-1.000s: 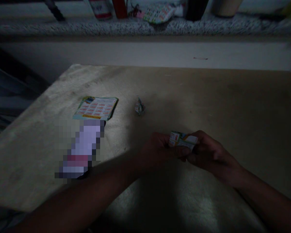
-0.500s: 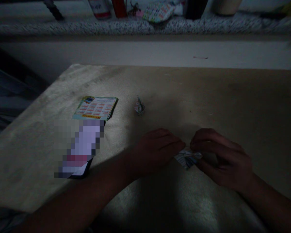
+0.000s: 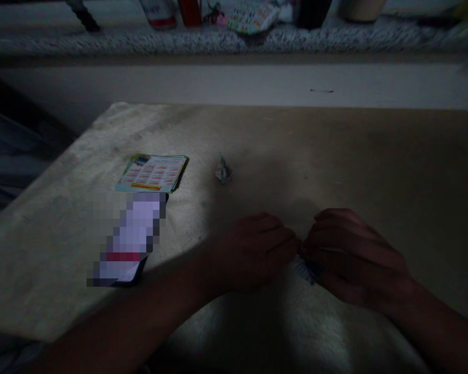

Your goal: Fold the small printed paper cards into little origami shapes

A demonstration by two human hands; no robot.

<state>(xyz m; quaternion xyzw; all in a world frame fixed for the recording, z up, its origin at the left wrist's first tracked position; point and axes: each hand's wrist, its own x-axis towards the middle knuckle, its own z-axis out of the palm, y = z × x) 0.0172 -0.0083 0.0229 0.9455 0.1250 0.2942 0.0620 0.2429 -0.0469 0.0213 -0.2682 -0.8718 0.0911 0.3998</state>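
A small piece of folded, printed paper point(image 3: 308, 270) shows between my hands, its striped lower part sticking out below the fingers. My left hand point(image 3: 259, 252) is closed, its fingertips pinching the paper's left side. From the right, my right hand point(image 3: 354, 257) grips the paper between thumb and fingers. The two sets of fingertips nearly meet, and they hide most of the paper. Farther back on the table lies a small crumpled or folded paper piece point(image 3: 223, 170), touched by neither hand.
A stack of printed calendar cards point(image 3: 154, 173) lies on the table point(image 3: 393, 166) at the left, with a phone point(image 3: 134, 234), its screen lit and blurred, just in front. Behind the table, a speckled stone ledge point(image 3: 203, 45) carries several containers and a patterned packet point(image 3: 253, 18).
My fingertips have come closer together over the paper, and my right hand covers more of it. The paper has turned and less of it shows. Phone, cards and crumpled piece stay put.
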